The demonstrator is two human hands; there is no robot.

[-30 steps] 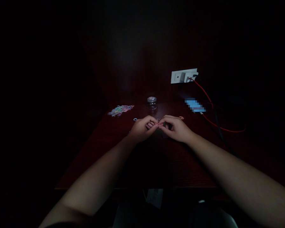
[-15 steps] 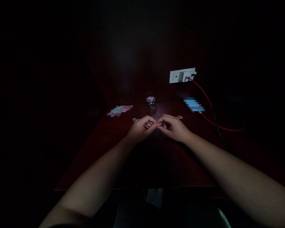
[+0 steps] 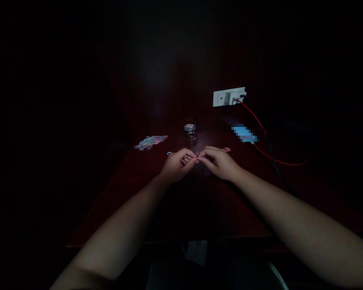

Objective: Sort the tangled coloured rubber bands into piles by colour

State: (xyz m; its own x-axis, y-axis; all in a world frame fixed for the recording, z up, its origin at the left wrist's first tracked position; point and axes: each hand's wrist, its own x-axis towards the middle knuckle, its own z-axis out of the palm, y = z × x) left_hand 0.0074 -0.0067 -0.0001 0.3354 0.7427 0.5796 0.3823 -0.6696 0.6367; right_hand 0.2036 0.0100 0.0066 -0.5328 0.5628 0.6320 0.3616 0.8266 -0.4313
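Note:
Both hands meet over the table, thumb and forefinger pinched on each side. My left hand (image 3: 178, 163) and my right hand (image 3: 219, 162) are closed on a thin pinkish elastic band (image 3: 197, 158), mostly hidden by the fingertips. Just behind the fingers lies a purple-pink band (image 3: 197, 153). A blue band (image 3: 169, 153) rests by the left knuckles, and orange bands (image 3: 226, 149) lie beyond the right hand. Under the right thumb a dark purplish bunch (image 3: 207, 172) shows dimly.
A pile of colourful elastic bands (image 3: 150, 142) is at the back left of the dark red table (image 3: 199, 213). A small clear lidded jar (image 3: 190, 132) stands behind the hands. At right are a blurred-out phone (image 3: 244, 133), its red cable (image 3: 286, 163) and a wall socket (image 3: 220, 98).
The fingertips have shifted slightly against each other, still pinched together. The whole view has moved a little, so the table things appear slightly further left.

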